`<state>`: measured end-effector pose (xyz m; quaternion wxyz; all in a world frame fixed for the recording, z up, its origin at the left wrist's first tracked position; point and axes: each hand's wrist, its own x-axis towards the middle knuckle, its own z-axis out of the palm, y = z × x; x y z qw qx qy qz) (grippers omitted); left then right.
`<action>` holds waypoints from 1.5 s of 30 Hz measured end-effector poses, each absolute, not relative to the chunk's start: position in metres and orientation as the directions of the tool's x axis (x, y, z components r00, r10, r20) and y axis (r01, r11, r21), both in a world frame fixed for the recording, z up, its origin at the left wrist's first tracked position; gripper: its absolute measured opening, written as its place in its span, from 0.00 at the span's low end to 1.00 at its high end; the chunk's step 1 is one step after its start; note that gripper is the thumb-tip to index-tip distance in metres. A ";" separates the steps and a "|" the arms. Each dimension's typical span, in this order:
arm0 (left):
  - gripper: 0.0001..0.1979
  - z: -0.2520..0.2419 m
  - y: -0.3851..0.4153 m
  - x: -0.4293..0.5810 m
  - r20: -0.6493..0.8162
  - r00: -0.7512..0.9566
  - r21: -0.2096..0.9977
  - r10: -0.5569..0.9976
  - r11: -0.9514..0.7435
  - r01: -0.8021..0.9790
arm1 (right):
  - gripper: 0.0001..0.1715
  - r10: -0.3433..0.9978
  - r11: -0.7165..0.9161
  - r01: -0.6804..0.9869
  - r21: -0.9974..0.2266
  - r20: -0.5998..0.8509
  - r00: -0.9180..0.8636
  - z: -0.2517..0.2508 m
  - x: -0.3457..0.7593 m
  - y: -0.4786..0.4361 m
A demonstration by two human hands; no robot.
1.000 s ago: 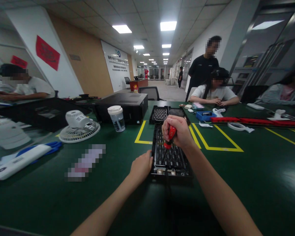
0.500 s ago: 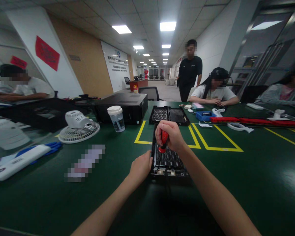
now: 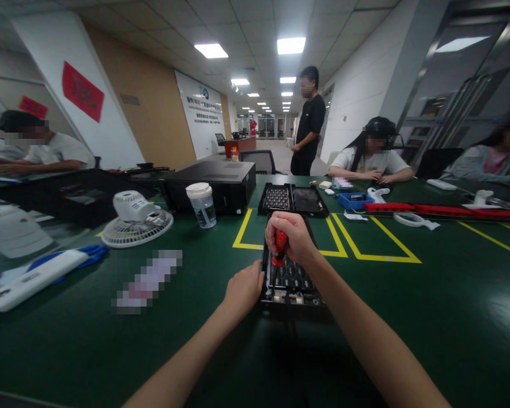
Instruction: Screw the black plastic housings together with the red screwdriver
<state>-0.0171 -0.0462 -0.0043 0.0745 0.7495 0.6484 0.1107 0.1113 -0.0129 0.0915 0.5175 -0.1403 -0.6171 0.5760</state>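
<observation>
My right hand [image 3: 292, 237] is wrapped round the red handle of a screwdriver [image 3: 279, 249]. Its shaft points down at the near left part of a black device [image 3: 295, 277] full of dark cell-like shapes. Against the left side of that device rests my left hand [image 3: 245, 286], its fingertips at the edge and partly hidden, so its grip is unclear. Just beyond lies an open black case [image 3: 310, 202] with a grid of small shapes in its left half.
On the green table [image 3: 153, 351] stand a lidded cup [image 3: 201, 207], a large black box [image 3: 212, 181] and a white fan [image 3: 138, 221]. A blue tray [image 3: 352, 200] and red strips [image 3: 429, 209] lie at the right. Several people are around the table.
My right hand and the screwdriver have shifted slightly left. My left hand has stayed in place. The standing person in black has moved left and turned sideways.
</observation>
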 end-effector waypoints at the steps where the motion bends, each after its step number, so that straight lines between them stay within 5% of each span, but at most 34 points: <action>1: 0.17 -0.004 -0.046 -0.017 0.070 0.136 0.254 0.988 -0.149 0.956 | 0.14 0.768 0.298 -0.421 -0.857 0.477 -0.428 0.092 0.111 -0.013; 20: 0.15 -0.002 -0.047 -0.017 0.048 0.132 0.239 0.990 -0.140 0.961 | 0.13 0.586 0.119 -0.502 -0.857 0.468 -0.662 0.099 0.116 -0.015; 45: 0.15 -0.001 -0.049 -0.016 0.040 0.130 0.212 0.991 -0.136 0.968 | 0.05 0.642 0.090 -0.467 -0.880 0.410 -0.648 0.101 0.124 -0.016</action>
